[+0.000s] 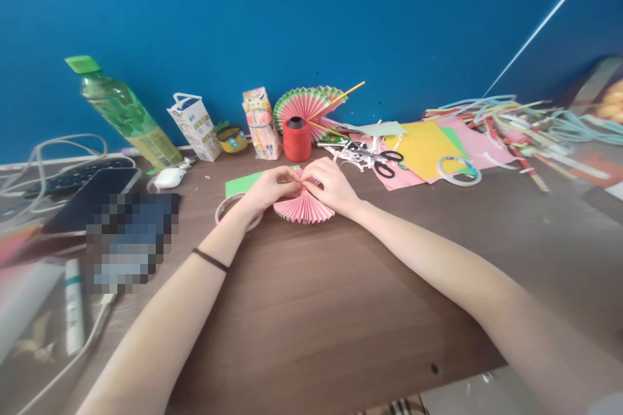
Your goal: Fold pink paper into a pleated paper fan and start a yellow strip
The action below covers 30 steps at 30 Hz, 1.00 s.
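A pleated pink paper fan (pixel 304 209) with a green edge is spread in the middle of the brown table (pixel 302 311). My left hand (pixel 276 188) pinches its centre from the left, and my right hand (pixel 331 187) pinches it from the right. The fingertips of both hands nearly meet there. Under my left wrist lies a roll of tape (pixel 221 207), partly hidden, beside a green paper sheet (pixel 238 185). Just behind my hands stands a red thread spool (pixel 296 142), with a finished-looking pink and green fan (pixel 302 107) behind it.
At the left are a green bottle (pixel 129 113), cartons, a phone (pixel 139 233), a white marker (pixel 74 305) and cables. Toward the right lie black scissors (pixel 384 162), coloured paper (pixel 418 149), another tape roll (pixel 457 172) and piled paper strips. A blue wall (pixel 311 13) rises behind.
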Each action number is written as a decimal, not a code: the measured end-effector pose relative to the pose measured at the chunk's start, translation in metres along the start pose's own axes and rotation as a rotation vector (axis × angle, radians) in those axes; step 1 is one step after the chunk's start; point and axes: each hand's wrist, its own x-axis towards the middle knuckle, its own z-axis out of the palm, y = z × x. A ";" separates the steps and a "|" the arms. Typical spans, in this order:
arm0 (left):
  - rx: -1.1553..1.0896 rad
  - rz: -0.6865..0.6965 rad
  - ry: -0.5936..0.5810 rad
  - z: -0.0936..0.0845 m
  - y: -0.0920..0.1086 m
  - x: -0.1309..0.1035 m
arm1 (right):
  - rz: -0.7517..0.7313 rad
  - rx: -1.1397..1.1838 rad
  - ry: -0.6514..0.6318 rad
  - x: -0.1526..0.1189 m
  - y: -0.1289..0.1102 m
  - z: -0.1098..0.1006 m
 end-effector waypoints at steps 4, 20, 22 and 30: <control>-0.063 -0.019 0.006 0.002 0.002 -0.001 | 0.002 -0.003 0.001 0.000 -0.001 0.000; -0.139 -0.016 0.045 0.004 0.001 0.001 | 0.058 0.027 0.031 0.000 0.000 0.000; -0.138 -0.014 0.043 0.004 0.001 0.001 | 0.057 0.028 0.029 0.001 0.001 0.000; -0.141 0.008 0.022 0.003 0.001 0.001 | 0.054 0.031 0.035 0.000 0.000 -0.001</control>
